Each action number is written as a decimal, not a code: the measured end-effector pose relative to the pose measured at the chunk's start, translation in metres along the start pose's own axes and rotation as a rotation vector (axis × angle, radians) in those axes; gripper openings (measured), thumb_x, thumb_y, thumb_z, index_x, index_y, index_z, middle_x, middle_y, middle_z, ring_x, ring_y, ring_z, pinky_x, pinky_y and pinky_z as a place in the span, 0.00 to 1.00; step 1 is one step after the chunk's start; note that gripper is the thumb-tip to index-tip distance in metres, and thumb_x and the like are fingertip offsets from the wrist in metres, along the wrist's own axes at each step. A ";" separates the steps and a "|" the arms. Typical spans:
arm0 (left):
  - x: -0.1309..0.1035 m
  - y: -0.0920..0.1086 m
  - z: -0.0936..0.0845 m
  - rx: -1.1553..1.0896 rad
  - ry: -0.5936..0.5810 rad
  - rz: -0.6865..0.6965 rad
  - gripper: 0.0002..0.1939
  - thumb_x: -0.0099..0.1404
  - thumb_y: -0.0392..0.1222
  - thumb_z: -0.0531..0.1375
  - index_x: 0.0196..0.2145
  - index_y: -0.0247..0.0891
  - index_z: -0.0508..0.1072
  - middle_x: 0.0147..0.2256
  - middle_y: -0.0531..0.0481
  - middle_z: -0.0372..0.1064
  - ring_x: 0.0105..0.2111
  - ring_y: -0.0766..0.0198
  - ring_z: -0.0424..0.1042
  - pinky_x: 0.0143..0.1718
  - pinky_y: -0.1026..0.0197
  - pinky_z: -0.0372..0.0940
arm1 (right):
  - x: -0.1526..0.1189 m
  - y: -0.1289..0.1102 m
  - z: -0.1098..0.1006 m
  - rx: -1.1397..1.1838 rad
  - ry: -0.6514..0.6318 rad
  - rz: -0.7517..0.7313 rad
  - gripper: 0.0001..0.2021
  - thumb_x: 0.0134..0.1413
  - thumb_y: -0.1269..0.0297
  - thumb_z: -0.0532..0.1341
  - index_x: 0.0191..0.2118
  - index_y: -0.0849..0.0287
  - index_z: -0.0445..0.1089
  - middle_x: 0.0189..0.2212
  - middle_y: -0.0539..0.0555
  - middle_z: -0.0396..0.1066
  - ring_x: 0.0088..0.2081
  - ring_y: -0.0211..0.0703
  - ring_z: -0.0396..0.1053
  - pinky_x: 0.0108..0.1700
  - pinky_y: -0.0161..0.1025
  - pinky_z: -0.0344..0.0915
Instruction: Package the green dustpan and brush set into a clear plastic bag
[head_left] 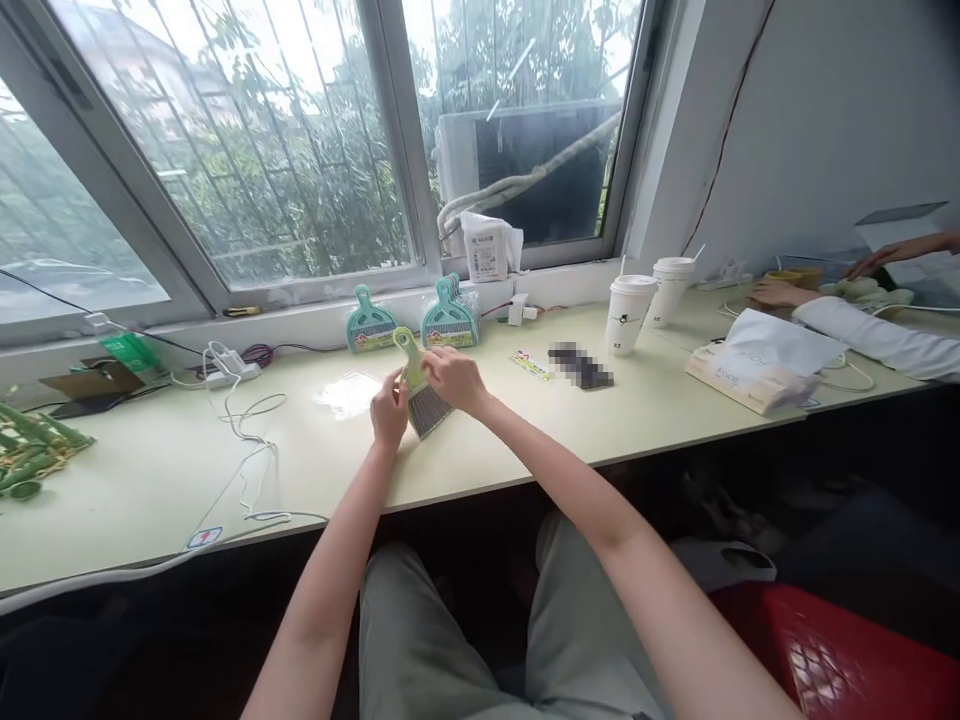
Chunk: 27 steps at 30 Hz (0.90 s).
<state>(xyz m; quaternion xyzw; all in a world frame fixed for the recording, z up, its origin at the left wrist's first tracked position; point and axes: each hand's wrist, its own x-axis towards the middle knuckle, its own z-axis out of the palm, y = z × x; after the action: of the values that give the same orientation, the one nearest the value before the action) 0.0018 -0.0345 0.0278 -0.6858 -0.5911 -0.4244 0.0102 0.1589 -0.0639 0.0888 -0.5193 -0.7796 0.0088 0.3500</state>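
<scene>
Nearest, the left hand (388, 410) and the right hand (452, 378) meet over the pale tabletop (150, 480), both closed on one small yellow-green brush (417, 385). The left grip pinches the dark bristle end from 9 o'clock, and the right grip wraps the handle part from 3 o'clock, so the brush stands tilted, its loop end pointing toward 11 o'clock, bristles just above the tabletop. Held from both sides like this, it seems steadied for close handling.

A clear plastic wrapper (347, 393) lies flat just beside the hands at 10 o'clock. White cables (247, 440) trail across the surface toward 8 o'clock.

Farther back at 12 o'clock, two teal brush sets (373, 322) and (450, 315) lean against the window sill, probably parked within reach. At 2 o'clock stand two white paper cups (628, 313), upright, side by side. One white paper bag (757, 360) lies beyond at 3 o'clock, where another person's two hands (776, 292) work.
</scene>
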 end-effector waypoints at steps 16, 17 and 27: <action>0.006 -0.004 0.014 -0.284 -0.021 -0.013 0.25 0.67 0.48 0.48 0.56 0.35 0.71 0.22 0.52 0.66 0.22 0.65 0.62 0.26 0.63 0.57 | 0.034 0.044 0.043 0.039 0.018 0.111 0.16 0.53 0.53 0.61 0.42 0.60 0.71 0.43 0.57 0.69 0.48 0.47 0.66 0.47 0.39 0.63; 0.008 -0.003 0.016 -0.287 -0.050 -0.009 0.23 0.67 0.48 0.49 0.52 0.36 0.74 0.22 0.53 0.66 0.23 0.65 0.62 0.26 0.63 0.56 | 0.035 0.047 0.040 0.038 0.004 0.118 0.16 0.53 0.53 0.61 0.41 0.60 0.72 0.43 0.56 0.70 0.48 0.47 0.67 0.46 0.39 0.63; 0.004 0.008 0.011 -0.029 0.103 -0.057 0.19 0.67 0.41 0.49 0.51 0.40 0.73 0.35 0.42 0.75 0.31 0.54 0.71 0.34 0.58 0.60 | 0.033 0.000 0.026 -0.202 -0.068 0.203 0.20 0.56 0.53 0.57 0.45 0.65 0.71 0.46 0.66 0.70 0.49 0.56 0.67 0.48 0.47 0.64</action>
<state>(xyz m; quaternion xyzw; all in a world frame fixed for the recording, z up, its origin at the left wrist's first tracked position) 0.0140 -0.0281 0.0272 -0.6460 -0.6029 -0.4678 0.0189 0.1368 -0.0275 0.0868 -0.6274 -0.7314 -0.0167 0.2667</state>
